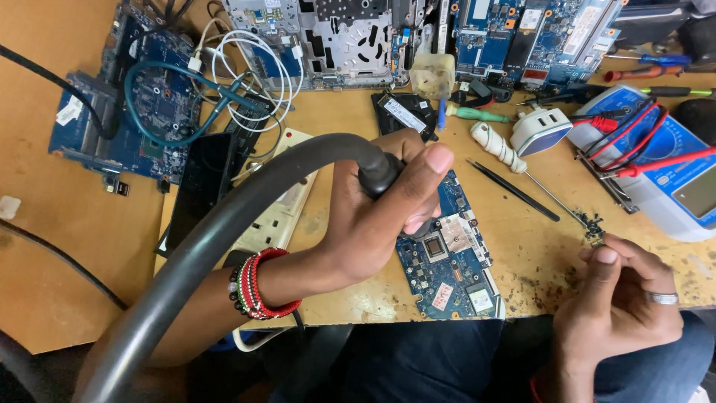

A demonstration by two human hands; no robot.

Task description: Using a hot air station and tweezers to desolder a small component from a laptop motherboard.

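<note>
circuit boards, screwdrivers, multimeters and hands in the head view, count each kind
Blue circuit boards: 3 (one under the left hand, one at far left, a row at top)
Screwdrivers: 3 (white handle, green handle, red handle)
Multimeter: 1
Hands: 2, left hand gripping a grey hose, right hand pinching a small part
Total: 9

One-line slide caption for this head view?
Left hand grips a grey hose handle over a blue circuit board; right hand pinches a small part.

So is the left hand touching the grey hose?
Touching. The head view shows the left hand wrapped around the grey hose at its dark end, thumb pressed on top.
</note>
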